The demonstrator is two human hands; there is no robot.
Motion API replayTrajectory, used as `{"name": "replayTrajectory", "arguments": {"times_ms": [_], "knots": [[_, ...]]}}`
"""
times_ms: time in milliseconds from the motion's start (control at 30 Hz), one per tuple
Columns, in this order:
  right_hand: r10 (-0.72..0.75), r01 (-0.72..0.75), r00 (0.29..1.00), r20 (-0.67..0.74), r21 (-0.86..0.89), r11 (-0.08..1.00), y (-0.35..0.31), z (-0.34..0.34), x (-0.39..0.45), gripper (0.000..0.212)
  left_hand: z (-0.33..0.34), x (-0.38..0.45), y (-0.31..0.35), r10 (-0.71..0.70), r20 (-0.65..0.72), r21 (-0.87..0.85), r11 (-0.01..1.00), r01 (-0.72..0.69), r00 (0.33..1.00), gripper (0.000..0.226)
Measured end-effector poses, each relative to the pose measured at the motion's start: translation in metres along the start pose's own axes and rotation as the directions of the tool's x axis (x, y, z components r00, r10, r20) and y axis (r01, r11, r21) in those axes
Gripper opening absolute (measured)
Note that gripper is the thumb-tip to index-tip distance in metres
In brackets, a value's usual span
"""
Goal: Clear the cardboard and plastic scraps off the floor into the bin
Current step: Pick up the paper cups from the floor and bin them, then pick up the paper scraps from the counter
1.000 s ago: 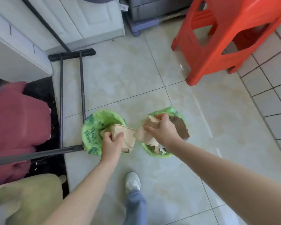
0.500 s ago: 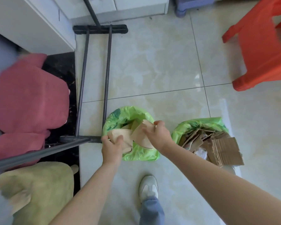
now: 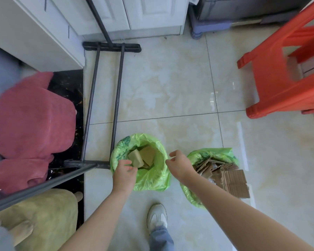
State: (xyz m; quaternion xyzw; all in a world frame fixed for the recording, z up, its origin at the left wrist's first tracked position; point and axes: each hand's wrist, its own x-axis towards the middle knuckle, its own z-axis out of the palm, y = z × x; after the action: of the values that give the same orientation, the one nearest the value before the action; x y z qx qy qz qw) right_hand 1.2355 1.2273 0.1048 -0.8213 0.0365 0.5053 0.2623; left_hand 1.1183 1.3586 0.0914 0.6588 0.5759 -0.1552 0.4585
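Hands both empty, fingers loose: my left hand over the green-lined bin holding brown cardboard scraps; right hand between it and second green bag of corrugated cardboard.

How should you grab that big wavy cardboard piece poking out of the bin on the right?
Probably by its free outer edge. The big corrugated cardboard piece lies nearly flat, overhanging the right green-lined bin toward the person's side. Come from that near side with the right hand, thumb on top, fingers slipped beneath, and pinch across the ridges. Its far edge is buried under other scraps.
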Motion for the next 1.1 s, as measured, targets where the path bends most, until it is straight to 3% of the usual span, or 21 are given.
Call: {"name": "replayTrajectory", "arguments": {"times_ms": [267,467,767,933,1100], "knots": [[-0.134,0.137,0.989,-0.058,0.057,0.989,-0.029,-0.084,-0.09,0.035,-0.001,-0.1,0.094,0.167,0.033,0.0,0.986,-0.167,0.985,0.015],[-0.192,0.201,0.977,-0.09,0.109,0.973,-0.009,-0.172,-0.159,0.031,0.024,-0.204,0.157,0.287,-0.012,-0.055,0.956,-0.288,0.958,0.015],[-0.332,0.351,0.922,-0.201,0.07,0.934,0.078,-0.35,-0.276,0.023,0.104,-0.382,0.205,0.166,-0.077,-0.297,0.937,-0.181,0.983,0.014],[-0.303,0.346,0.909,-0.286,0.114,0.931,0.106,-0.438,-0.338,0.026,0.131,-0.464,0.264,0.216,-0.111,-0.392,0.887,-0.242,0.97,0.021],[-0.322,0.368,0.896,-0.307,0.105,0.924,0.111,-0.476,-0.368,0.026,0.136,-0.5,0.308,0.31,-0.121,-0.348,0.876,-0.333,0.943,0.021]]}}
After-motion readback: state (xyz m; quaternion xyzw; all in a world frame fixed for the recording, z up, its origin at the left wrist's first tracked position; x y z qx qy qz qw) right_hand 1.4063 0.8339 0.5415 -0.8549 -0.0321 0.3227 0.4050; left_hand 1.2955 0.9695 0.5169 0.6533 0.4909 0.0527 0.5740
